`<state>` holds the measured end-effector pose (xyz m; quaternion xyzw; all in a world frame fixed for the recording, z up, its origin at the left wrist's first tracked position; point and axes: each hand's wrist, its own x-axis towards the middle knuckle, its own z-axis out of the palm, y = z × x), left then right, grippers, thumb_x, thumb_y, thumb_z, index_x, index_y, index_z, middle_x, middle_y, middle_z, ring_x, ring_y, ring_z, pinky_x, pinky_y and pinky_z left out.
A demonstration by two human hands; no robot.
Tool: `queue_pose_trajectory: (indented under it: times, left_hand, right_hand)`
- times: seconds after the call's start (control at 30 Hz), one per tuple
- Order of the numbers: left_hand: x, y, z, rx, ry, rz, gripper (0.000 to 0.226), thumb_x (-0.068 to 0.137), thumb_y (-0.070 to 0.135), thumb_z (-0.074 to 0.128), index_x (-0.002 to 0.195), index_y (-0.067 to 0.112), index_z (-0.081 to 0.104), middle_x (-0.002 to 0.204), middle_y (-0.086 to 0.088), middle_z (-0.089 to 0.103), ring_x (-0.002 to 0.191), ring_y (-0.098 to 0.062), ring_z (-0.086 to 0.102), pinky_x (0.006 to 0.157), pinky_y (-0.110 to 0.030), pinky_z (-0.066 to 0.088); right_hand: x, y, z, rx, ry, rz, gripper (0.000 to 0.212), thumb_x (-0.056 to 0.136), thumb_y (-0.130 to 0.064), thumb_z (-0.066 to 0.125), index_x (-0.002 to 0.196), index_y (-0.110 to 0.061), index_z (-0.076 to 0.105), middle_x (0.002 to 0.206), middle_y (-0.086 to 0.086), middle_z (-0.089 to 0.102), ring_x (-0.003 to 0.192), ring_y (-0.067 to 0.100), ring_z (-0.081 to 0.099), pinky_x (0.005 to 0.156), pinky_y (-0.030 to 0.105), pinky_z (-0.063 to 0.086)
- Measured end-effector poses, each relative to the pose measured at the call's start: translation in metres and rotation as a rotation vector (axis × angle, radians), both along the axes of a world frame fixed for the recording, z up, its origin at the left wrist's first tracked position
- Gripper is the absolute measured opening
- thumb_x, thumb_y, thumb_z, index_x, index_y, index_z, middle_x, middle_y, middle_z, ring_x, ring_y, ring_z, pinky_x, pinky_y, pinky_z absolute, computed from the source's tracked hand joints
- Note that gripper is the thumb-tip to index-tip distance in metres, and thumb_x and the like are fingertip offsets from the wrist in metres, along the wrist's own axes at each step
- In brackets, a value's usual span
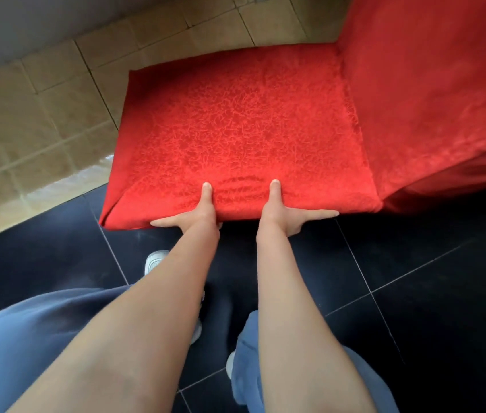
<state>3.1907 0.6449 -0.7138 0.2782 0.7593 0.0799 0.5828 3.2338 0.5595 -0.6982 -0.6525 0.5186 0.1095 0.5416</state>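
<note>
Obs.: chair seat [235, 129] in a red cover, centre of frame and slightly above. The chair backrest [429, 84], in the same red cloth, rises at upper right.

Cover: bright red, slightly glossy, with a woven tone-on-tone pattern of fine branching veins all over the seat top. The cloth lies flat and taut over most of the seat. A short band of ripples sits near the front edge, between the two thumbs. At the lower-left corner of the seat the cloth is folded into a smooth diagonal tuck. A seam runs where the seat meets the backrest.

Left hand [194, 216]: grips the seat's front edge, left of centre. The thumb lies straight on top and the forefinger is stretched out leftward along the lower rim. The other fingers are hidden under the edge.

Right hand [283, 217]: same hold, mirrored, right of centre. The thumb is on top and the forefinger points rightward along the rim. The two hands are near each other but apart.

Surroundings: dark floor tiles [414, 278] under the person, beige floor tiles [27, 114] at upper left, blue trousers [27, 338] at lower left, and a white shoe [155, 260] just below the left hand.
</note>
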Motion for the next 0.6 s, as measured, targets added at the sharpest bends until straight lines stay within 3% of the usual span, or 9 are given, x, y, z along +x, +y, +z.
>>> queue_pose_trajectory:
  times: [0.13, 0.2, 0.3, 0.37, 0.47, 0.53, 0.6]
  left_hand:
    - [-0.011, 0.014, 0.032, -0.002, 0.042, 0.011, 0.135, 0.067, 0.035, 0.087, 0.149, 0.030, -0.020, 0.109, 0.001, 0.031, 0.074, -0.015, 0.043, 0.064, -0.037, 0.046]
    - [-0.018, 0.020, 0.047, -0.003, 0.063, 0.024, 0.133, 0.067, 0.033, 0.087, 0.150, 0.030, -0.017, 0.119, -0.003, 0.037, 0.082, -0.020, 0.044, 0.056, -0.035, 0.045]
    - [-0.028, 0.028, 0.061, -0.012, 0.079, 0.027, 0.131, 0.067, 0.031, 0.088, 0.150, 0.031, -0.013, 0.116, -0.004, 0.039, 0.075, -0.018, 0.046, 0.044, -0.030, 0.038]
    - [-0.037, 0.030, 0.072, -0.029, 0.097, 0.024, 0.132, 0.066, 0.032, 0.088, 0.149, 0.030, -0.015, 0.111, -0.002, 0.037, 0.077, -0.019, 0.047, 0.048, -0.032, 0.041]
    - [-0.052, 0.029, 0.081, -0.059, 0.134, 0.012, 0.134, 0.065, 0.034, 0.088, 0.150, 0.029, -0.015, 0.103, -0.001, 0.035, 0.066, -0.014, 0.043, 0.050, -0.033, 0.042]
    - [-0.058, 0.032, 0.091, -0.052, 0.153, 0.015, 0.133, 0.065, 0.035, 0.089, 0.150, 0.029, -0.014, 0.112, -0.003, 0.040, 0.071, -0.016, 0.046, 0.053, -0.034, 0.046]
    - [-0.063, 0.039, 0.093, -0.043, 0.155, 0.002, 0.137, 0.064, 0.036, 0.089, 0.149, 0.031, -0.019, 0.119, -0.003, 0.038, 0.082, -0.023, 0.047, 0.061, -0.037, 0.049]
  right_hand:
    - [-0.016, 0.010, 0.028, -0.010, 0.046, 0.001, 0.132, 0.074, -0.041, 0.081, 0.143, -0.043, -0.031, 0.121, 0.019, 0.056, 0.104, 0.034, 0.064, 0.085, 0.037, 0.047]
    - [-0.022, 0.016, 0.041, -0.014, 0.071, 0.001, 0.131, 0.075, -0.042, 0.081, 0.143, -0.044, -0.031, 0.121, 0.018, 0.055, 0.103, 0.034, 0.064, 0.085, 0.040, 0.048]
    - [-0.032, 0.021, 0.056, -0.037, 0.095, -0.001, 0.130, 0.075, -0.042, 0.080, 0.143, -0.044, -0.031, 0.110, 0.013, 0.051, 0.102, 0.034, 0.063, 0.086, 0.042, 0.048]
    - [-0.038, 0.023, 0.068, -0.041, 0.118, 0.008, 0.130, 0.076, -0.042, 0.080, 0.143, -0.044, -0.031, 0.104, 0.009, 0.046, 0.100, 0.035, 0.063, 0.087, 0.043, 0.049]
    - [-0.050, 0.022, 0.082, -0.065, 0.146, 0.025, 0.130, 0.076, -0.042, 0.079, 0.143, -0.042, -0.031, 0.114, 0.015, 0.053, 0.097, 0.033, 0.064, 0.083, 0.038, 0.047]
    - [-0.057, 0.025, 0.091, -0.085, 0.160, 0.045, 0.129, 0.077, -0.042, 0.079, 0.144, -0.041, -0.032, 0.117, 0.016, 0.055, 0.095, 0.032, 0.064, 0.079, 0.036, 0.044]
    - [-0.062, 0.029, 0.098, -0.072, 0.178, 0.053, 0.128, 0.078, -0.042, 0.078, 0.143, -0.042, -0.032, 0.123, 0.018, 0.054, 0.099, 0.034, 0.064, 0.084, 0.040, 0.046]
